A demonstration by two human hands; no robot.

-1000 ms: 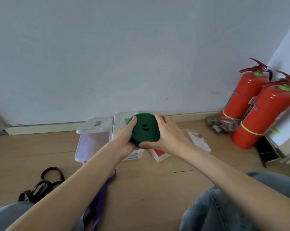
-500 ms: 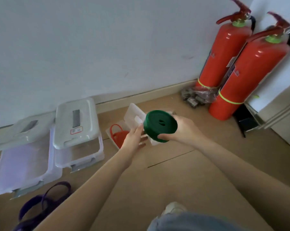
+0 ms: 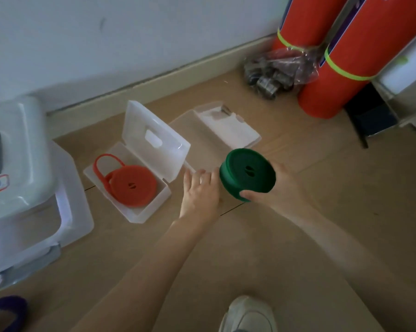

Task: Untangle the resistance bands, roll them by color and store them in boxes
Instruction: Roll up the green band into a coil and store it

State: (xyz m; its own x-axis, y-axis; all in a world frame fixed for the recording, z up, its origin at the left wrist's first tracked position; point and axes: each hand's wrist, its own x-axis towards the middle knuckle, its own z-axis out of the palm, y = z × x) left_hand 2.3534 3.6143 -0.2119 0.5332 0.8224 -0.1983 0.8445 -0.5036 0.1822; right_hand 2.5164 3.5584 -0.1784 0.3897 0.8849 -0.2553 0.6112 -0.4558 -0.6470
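Observation:
A rolled green band (image 3: 248, 174) is held above the floor by my right hand (image 3: 281, 188), thumb under its lower edge. My left hand (image 3: 198, 191) reaches forward beside the roll with fingers extended, touching the near edge of a second clear box (image 3: 222, 125) lying open on the floor. A rolled orange band (image 3: 132, 185) with a loose loop lies inside an open clear box (image 3: 140, 213), whose lid (image 3: 154, 140) stands up. A purple band (image 3: 7, 310) shows at the bottom-left corner.
Two large white lidded bins (image 3: 27, 188) stand at the left. Two red fire extinguishers (image 3: 333, 68) and a plastic bag of metal parts (image 3: 274, 70) sit by the wall at the right. My shoe (image 3: 248, 315) is at the bottom.
My view has swung down and right. My left hand let go of the green roll and reached toward the second clear box. My right hand alone now carries the roll.

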